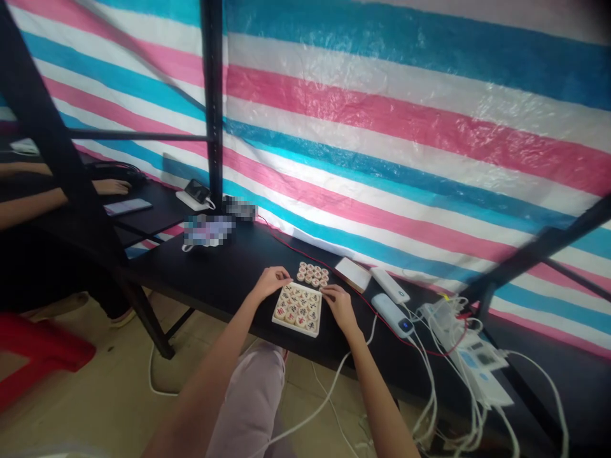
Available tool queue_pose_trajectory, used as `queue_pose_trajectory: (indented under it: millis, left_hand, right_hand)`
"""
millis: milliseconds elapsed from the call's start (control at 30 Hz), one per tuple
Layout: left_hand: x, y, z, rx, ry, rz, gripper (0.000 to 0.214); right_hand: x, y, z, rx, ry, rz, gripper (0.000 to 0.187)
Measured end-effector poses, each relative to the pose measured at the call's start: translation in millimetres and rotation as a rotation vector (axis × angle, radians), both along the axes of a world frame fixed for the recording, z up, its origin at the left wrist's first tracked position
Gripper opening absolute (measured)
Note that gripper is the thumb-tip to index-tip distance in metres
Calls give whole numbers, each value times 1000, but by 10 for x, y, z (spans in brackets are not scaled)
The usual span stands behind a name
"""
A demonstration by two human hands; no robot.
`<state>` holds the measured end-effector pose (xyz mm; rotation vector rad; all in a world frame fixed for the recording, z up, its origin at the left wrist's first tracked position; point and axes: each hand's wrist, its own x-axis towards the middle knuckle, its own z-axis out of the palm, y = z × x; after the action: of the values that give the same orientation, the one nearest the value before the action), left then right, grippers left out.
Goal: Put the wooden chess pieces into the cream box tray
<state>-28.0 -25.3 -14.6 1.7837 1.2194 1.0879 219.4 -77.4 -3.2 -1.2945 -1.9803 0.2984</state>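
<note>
A shallow white tray (310, 331) rests near the front edge of the black table, filled with rows of round Chinese chess pieces (294, 308) marked in black and red. My left hand (273, 281) is closed, with its thumb and forefinger pinched at the tray's far left corner. At the far right corner, my right hand (338, 302) is likewise closed, fingertips on the rim. Just behind the tray, between both hands, lies a group of loose chess pieces (312, 275) in short rows. What lies under my fingertips is too small to see fully.
Right of the pieces are a white box (353, 273), two power banks (392, 314) and power strips (477, 356) with tangled white cables. A thin red cable runs behind the pieces. Black metal posts (213, 95) frame the table (210, 280). Another person's hand (111, 187) rests at the left.
</note>
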Motion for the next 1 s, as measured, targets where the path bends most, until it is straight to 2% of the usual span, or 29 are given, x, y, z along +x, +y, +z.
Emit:
queue_pose_trajectory:
  millis: [200, 400, 533, 633, 700, 767, 1000]
  left_hand:
    - [-35, -13, -13, 39, 12, 2, 28]
    - [-55, -9, 22, 39, -4, -12, 28]
    - [-41, 0, 41, 36, 6, -7, 27]
    - [-28, 18, 31, 22, 20, -22, 29]
    - [-23, 27, 21, 20, 16, -24, 30]
    - [-18, 31, 12, 23, 14, -16, 31]
    - [-4, 11, 37, 30, 79, 8, 33]
  right_hand:
    - [-14, 51, 6, 77, -131, -29, 22]
    - [-35, -23, 126, 88, -319, -137, 26]
    - [-85, -133, 271, 67, -265, -156, 27]
    - [-187, -227, 391, -38, -269, -11, 26]
    - [-276, -303, 455, -122, -357, 138, 24]
    - [-361, -386, 502, -158, -442, 214, 22]
    - [-504, -582, 633, -139, -468, 178, 29]
